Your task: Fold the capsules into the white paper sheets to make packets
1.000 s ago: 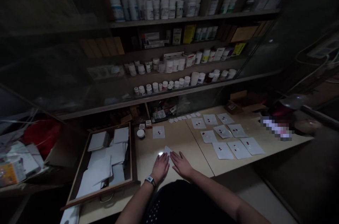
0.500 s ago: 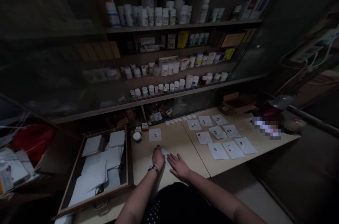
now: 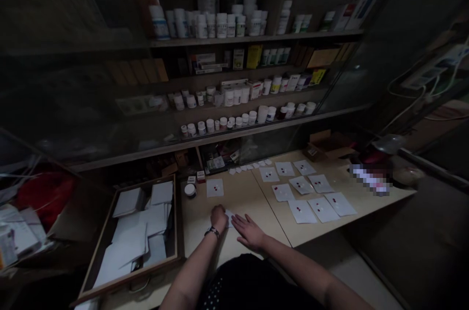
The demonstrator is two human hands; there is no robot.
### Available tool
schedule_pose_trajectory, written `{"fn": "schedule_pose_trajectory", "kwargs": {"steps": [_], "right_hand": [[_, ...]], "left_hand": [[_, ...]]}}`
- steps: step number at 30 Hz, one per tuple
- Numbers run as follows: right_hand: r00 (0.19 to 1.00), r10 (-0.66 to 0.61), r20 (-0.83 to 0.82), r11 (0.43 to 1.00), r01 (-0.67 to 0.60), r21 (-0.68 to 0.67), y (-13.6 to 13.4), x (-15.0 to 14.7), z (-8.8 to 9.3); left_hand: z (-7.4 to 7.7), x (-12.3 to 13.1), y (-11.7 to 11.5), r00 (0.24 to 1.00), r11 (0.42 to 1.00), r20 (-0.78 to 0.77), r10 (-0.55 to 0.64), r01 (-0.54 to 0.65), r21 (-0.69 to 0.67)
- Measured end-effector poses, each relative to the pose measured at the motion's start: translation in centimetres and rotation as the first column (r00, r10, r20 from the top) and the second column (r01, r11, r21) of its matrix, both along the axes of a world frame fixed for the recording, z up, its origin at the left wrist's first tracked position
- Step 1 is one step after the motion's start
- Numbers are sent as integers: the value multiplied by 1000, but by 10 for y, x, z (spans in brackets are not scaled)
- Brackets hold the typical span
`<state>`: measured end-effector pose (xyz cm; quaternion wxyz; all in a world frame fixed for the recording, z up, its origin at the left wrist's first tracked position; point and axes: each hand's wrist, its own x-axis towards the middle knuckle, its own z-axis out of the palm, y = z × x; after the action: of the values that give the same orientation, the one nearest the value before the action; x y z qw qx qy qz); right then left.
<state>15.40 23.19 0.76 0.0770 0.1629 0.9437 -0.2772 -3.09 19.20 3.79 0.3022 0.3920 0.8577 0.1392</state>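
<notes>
two bare hands work before us on the pale wooden counter (image 3: pixel 264 205). our left hand (image 3: pixel 219 218), with a dark wristband (image 3: pixel 213 232) at its wrist, is curled at the left side of a small white paper piece (image 3: pixel 229 218); we cannot tell if its fingers pinch this paper or only press it. our right hand (image 3: pixel 249 231) lies flat and wide, its fingers stretched toward the right edge of the same paper, and it grips nothing. so the paper is between our two hands, partly hidden by them.

behind it we see one square white sheet with small pills (image 3: pixel 214 188), and near this sheet stands a round dark jar with white lid (image 3: pixel 189 190). to the right, nine white sheets with dark red and pale pills (image 3: pixel 301 185) are spread in three rows. to our left is an open wooden drawer (image 3: pixel 128 279), which holds stacked white papers (image 3: pixel 129 236).
</notes>
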Motion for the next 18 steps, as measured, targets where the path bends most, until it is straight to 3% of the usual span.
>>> {"fn": "schedule_pose_trajectory", "kwargs": {"steps": [9,14,18], "right_hand": [[1000,2,28,1000,-2,12,0,-2,1],[1000,-25,13,999,25,38,-2,-3,7],[999,-36,-1,999,36,35,-4,-6,10]], "left_hand": [[-1,3,-7,998,991,-35,-47,51,126],[-3,-1,-23,988,967,-60,-142,151,205],[-7,-5,-37,950,908,-103,-295,313,279]]}}
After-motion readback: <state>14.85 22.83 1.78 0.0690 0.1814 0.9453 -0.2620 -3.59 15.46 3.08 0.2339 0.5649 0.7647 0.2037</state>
